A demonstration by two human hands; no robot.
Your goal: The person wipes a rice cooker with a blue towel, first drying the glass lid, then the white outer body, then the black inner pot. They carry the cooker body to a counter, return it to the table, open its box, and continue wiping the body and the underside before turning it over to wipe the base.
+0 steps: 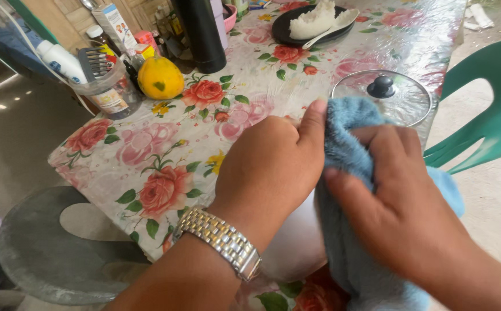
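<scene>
A: Report grip state, both hands.

B: Right hand [403, 216]: fingers folded over a blue fluffy cloth [348, 150], pressing it against a white rounded object [296, 242]. Left hand [270, 167]: curled around the upper side of that same white object, thumb tip touching the edge of the cloth. A metal wristwatch [221, 239] sits on the left wrist.

A: Position of the cloth and the white object?

B: Both are held just above the near edge of the table [147, 167], between the two hands. The cloth hangs down past the right palm. What kind of thing the white object is cannot be determined; most of it is hidden.

A: Adjacent items?

B: The table carries a rose-print plastic cover. Directly behind the hands lies a glass lid [403, 101] with a black knob. Farther back: a black plate [314, 26] holding white food and a white spoon, and a tall black flask [201, 34]. Left of the flask: a yellow-orange fruit [159, 78] beside a clear jar [109, 89] containing a comb.

A: Surroundings?

B: A green plastic chair [486, 109] stands to the right; a grey round stool [49, 247] sits below the table's left corner.
</scene>
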